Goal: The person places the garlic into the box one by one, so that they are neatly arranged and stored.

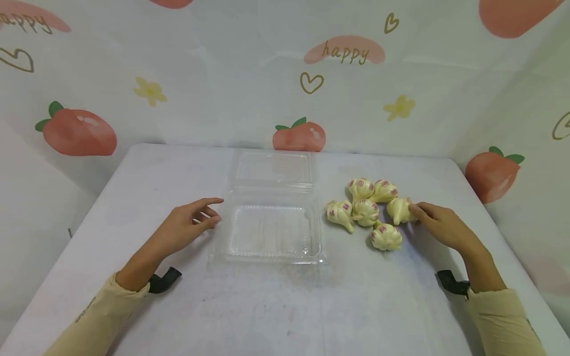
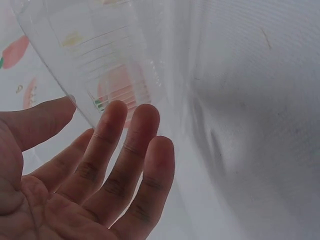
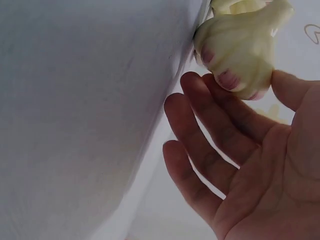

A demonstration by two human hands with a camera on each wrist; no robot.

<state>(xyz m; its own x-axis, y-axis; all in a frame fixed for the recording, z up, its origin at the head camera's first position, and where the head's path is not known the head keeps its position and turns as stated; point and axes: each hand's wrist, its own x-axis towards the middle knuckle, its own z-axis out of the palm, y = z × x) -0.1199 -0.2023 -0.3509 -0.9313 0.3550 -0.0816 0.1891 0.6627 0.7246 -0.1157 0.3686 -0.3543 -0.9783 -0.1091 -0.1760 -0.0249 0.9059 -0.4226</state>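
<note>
A clear plastic clamshell box (image 1: 267, 259) lies with its lid raised at the back. At its left edge is my left hand (image 1: 182, 228), fingers loosely spread and holding nothing. The left wrist view shows the hand's fingers (image 2: 137, 135) right by the clear wall; whether they touch it I cannot tell. On the right, my right hand (image 1: 443, 228) pinches the rightmost garlic bulb (image 1: 399, 210) between thumb and forefinger. In the right wrist view this bulb (image 3: 235, 55) has purple streaks, and the other fingers (image 3: 192, 125) extend below it. Part of the forefinger is hidden behind it.
Several more garlic bulbs (image 1: 366, 212) cluster to the left of the held one, right of the box. All rest on a white-covered table (image 1: 249, 311). A printed backdrop (image 1: 222, 99) hangs behind the table's far edge.
</note>
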